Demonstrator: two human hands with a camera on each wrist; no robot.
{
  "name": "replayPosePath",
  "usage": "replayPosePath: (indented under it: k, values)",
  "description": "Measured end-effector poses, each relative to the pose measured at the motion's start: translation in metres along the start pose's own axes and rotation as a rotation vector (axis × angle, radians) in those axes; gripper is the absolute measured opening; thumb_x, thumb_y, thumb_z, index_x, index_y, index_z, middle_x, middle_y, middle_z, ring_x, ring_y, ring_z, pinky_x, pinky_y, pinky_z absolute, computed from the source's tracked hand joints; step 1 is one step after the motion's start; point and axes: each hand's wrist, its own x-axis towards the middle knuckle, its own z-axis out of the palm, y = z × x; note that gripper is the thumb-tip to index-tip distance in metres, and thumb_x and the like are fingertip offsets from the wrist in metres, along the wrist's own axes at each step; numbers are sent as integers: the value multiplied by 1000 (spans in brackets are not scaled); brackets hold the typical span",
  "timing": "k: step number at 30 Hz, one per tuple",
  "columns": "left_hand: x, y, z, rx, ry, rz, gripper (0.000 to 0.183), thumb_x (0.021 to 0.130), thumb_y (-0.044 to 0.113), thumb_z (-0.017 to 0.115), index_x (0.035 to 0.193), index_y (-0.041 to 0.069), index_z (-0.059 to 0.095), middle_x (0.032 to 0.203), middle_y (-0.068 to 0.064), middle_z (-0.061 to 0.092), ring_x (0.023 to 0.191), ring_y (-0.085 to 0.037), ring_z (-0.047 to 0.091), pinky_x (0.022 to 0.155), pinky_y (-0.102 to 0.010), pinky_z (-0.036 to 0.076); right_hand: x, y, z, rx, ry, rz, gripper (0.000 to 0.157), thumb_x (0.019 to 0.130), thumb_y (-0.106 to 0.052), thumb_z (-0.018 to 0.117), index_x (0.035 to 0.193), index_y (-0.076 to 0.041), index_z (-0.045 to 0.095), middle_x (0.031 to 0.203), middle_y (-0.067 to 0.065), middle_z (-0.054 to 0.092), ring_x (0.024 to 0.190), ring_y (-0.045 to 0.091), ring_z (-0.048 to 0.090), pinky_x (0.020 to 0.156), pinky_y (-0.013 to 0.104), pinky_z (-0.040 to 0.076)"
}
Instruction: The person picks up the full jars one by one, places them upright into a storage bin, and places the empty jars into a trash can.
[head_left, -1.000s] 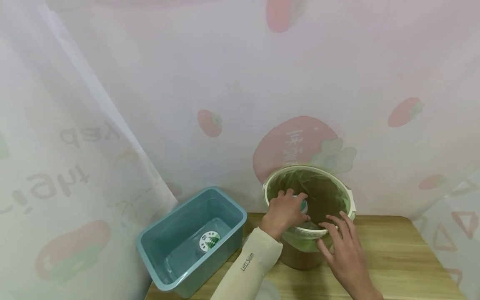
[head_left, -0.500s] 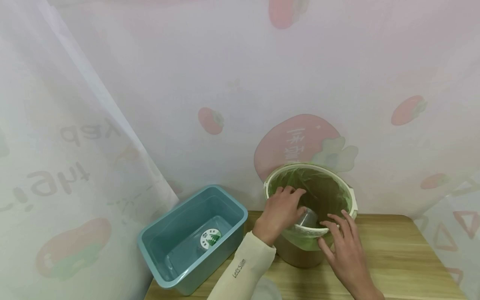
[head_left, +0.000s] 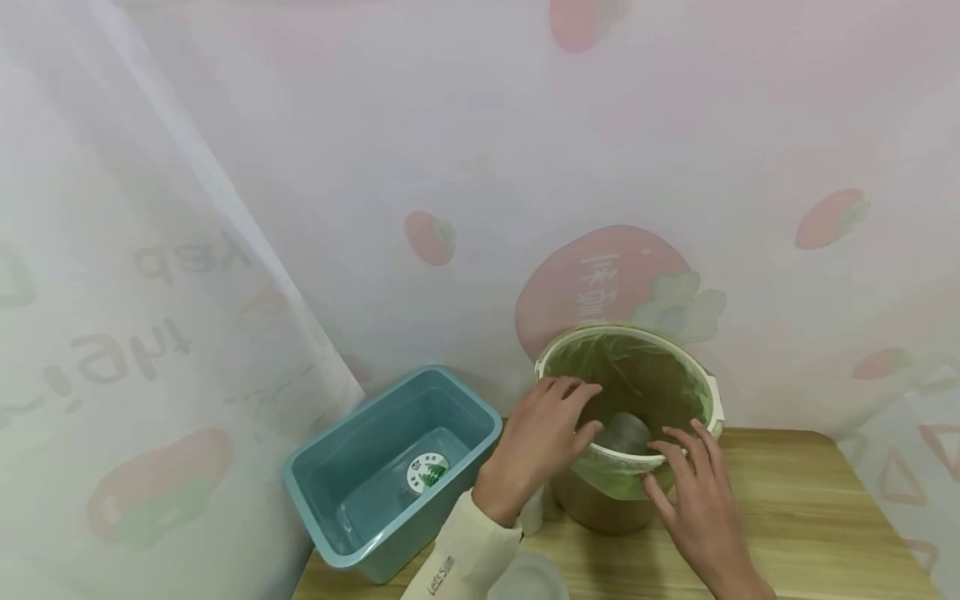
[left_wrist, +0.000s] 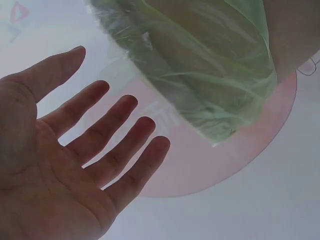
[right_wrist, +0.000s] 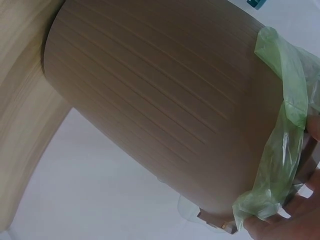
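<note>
Brown bin (head_left: 600, 510) upright, facing up, long axis vertical; hands (head_left: 534, 437) (head_left: 699, 504): left spread, right pinching rim (head_left: 618, 455).

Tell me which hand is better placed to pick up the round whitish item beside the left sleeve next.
Probably the left: the left hand is empty and its sleeve lies beside the whitish item in the head view, while the right hand seems to hold the bin by its rim.
</note>
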Motion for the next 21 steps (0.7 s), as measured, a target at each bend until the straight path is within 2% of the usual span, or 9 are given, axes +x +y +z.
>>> replayPosePath:
  k: [4, 8, 10, 13, 17, 21]
  values:
    - [-12, -2, -7, 24, 36, 9, 45, 102, 44, 78, 143, 26, 71, 137, 4, 74, 124, -19, 70, 102, -35, 60, 0, 0, 0, -1, -3, -1, 39, 85, -17, 76, 120, -3, 69, 138, 22, 62, 147, 52, 40, 134, 18, 6]
    - [-26, -5, -11, 12, 30, 24, 47, 101, 45, 79, 143, 27, 71, 139, 4, 73, 125, -19, 70, 105, -38, 59, 0, 0, 1, 2, -1, 5, 37, 87, -20, 73, 120, -3, 69, 138, 22, 62, 147, 52, 40, 133, 16, 5]
    - [-35, -6, -10, -1, 25, 25, 48, 101, 45, 79, 144, 27, 70, 140, 4, 72, 127, -19, 69, 106, -40, 59, 0, -1, 1, 2, -2, 3, 36, 91, -24, 69, 120, -3, 69, 138, 22, 62, 147, 52, 40, 133, 16, 5]
    - [-49, -7, -9, 0, 28, 34, 47, 101, 46, 79, 144, 28, 70, 139, 5, 72, 125, -18, 69, 99, -40, 61, -1, -2, 0, 3, -1, 0, 38, 93, -28, 65, 120, -2, 69, 137, 23, 62, 146, 53, 40, 133, 17, 5]
    - [-65, -6, -5, -1, 28, 60, 48, 100, 49, 79, 143, 29, 70, 139, 6, 72, 126, -17, 69, 93, -39, 62, -1, -2, 0, 6, 5, 6, 37, 90, -25, 68, 120, -2, 69, 137, 23, 62, 146, 54, 40, 132, 15, 5]
    - [-80, -5, 1, -25, -19, 49, 48, 101, 47, 78, 144, 28, 69, 140, 7, 71, 129, -17, 67, 98, -40, 61, -1, -2, -1, 1, -1, 11, 39, 86, -20, 73, 121, -3, 69, 138, 21, 62, 147, 52, 40, 132, 14, 5]
